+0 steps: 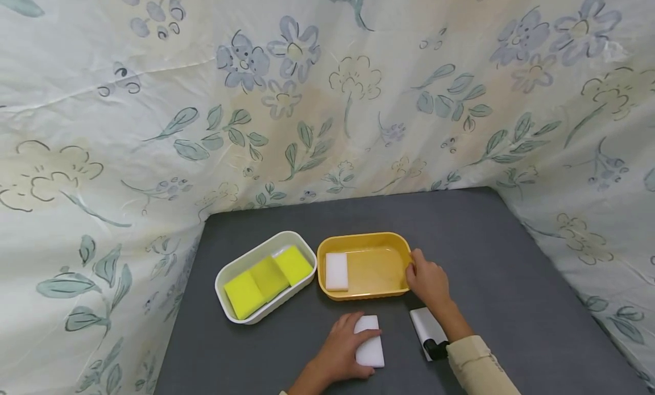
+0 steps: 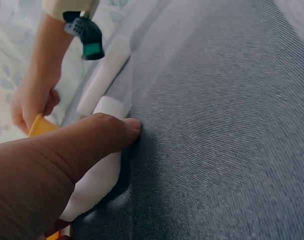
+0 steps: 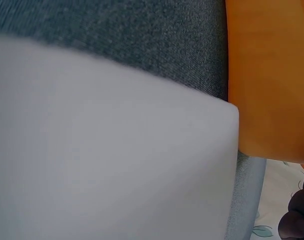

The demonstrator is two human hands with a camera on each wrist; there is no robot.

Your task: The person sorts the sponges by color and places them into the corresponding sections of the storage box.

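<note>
My left hand (image 1: 344, 349) grips a white sponge block (image 1: 369, 342) lying on the dark cloth, in front of the orange-yellow tray (image 1: 378, 270). In the left wrist view the thumb (image 2: 99, 137) crosses the edge of that block. At the tray's right end, my right hand (image 1: 428, 277) holds the rim, fingers curled over it. Inside the tray one white block (image 1: 336, 271) stands against the left end. Another white block (image 1: 427, 327) lies under the right wrist; it fills much of the right wrist view, beside the tray's orange wall (image 3: 269, 80).
Left of the orange-yellow tray, a white tray (image 1: 225, 304) sits at an angle with three yellow sponges (image 1: 268, 278) in a row. Dark cloth (image 1: 491, 258) covers the table. Floral curtains (image 1: 327, 99) hang behind and along both sides.
</note>
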